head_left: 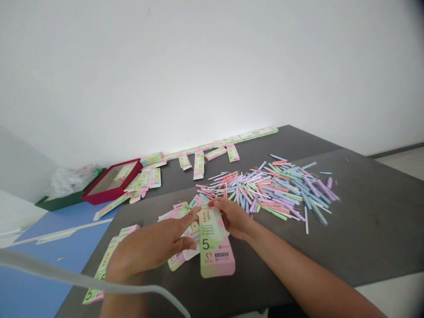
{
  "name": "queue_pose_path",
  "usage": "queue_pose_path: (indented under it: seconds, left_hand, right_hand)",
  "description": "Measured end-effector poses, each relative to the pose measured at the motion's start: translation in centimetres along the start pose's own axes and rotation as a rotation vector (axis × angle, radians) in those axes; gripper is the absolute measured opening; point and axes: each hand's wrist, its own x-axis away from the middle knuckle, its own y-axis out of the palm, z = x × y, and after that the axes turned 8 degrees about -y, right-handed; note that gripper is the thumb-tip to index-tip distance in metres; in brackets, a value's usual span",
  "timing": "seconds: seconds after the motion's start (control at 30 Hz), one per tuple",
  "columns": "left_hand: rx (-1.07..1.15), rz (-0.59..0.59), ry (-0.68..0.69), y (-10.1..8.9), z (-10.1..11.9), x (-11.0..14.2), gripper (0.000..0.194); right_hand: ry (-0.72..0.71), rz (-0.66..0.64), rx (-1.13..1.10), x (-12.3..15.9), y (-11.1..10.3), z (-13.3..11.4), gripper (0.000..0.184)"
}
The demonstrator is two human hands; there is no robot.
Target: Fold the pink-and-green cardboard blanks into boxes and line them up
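Risks, left to right. The white strap (pixel 82 279) crosses in front of my left forearm; it could snag if I reach under it. The slanted carton (pixel 112 206) by the red box (pixel 104 197) pokes past the counter (pixel 331 238) edge, so a bump could tip it off. The cartons at lower left (pixel 111 249) sit near my left elbow; a sweep could scatter them.

My left fingers (pixel 191 217) are apart, tips at the top left of the pink-green carton (pixel 213 238), thumb by its side. My right fingers (pixel 219 204) look clamped on its far end. That carton is front and centre, over part of a loose carton stack (pixel 175 214). Squeeze too hard and the thin board could crease; drag it and the stack could slide too. Can't tell if its near end touches down. The pen-like sticks (pixel 274 190) lie crisscrossed just beyond my right hand; 1 knock could roll some away.

Writing: lower-left cartons show a big "5". The pink-green carton has a big "5", Chinese characters above, a pink heart-like logo and a dark label block below. Small print and brand: too blurry to read.
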Motion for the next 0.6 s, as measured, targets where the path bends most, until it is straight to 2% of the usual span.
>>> queue_pose_path:
  seconds: [0.1,0.23,0.43,0.53,0.6]
  left_hand:
    - [-0.01,-0.05,0.005,-0.2,-0.1,0.0,0.075]
    - [0.015,-0.031,0.019,-0.4,0.0,-0.3,0.076]
    - [0.048,-0.063,0.04,-1.3,0.2,-1.3,0.082]
    - [0.055,-0.045,0.06,-1.6,0.0,-1.9,0.085]
    - [0.062,-0.035,0.098,-1.6,0.0,-2.4,0.088]
  right_hand:
    - [0.101,-0.104,-0.068,0.1,-0.2,0.0,0.025]
    - [0.179,-0.302,-0.206,0.1,-0.2,0.4,0.042]
    - [0.172,-0.393,-0.228,0.4,0.1,0.6,0.044]
    - [0.154,-0.49,-0.188,1.2,0.5,0.3,0.05]
    - [0.139,-0.502,-0.153,1.8,1.1,0.6,0.046]
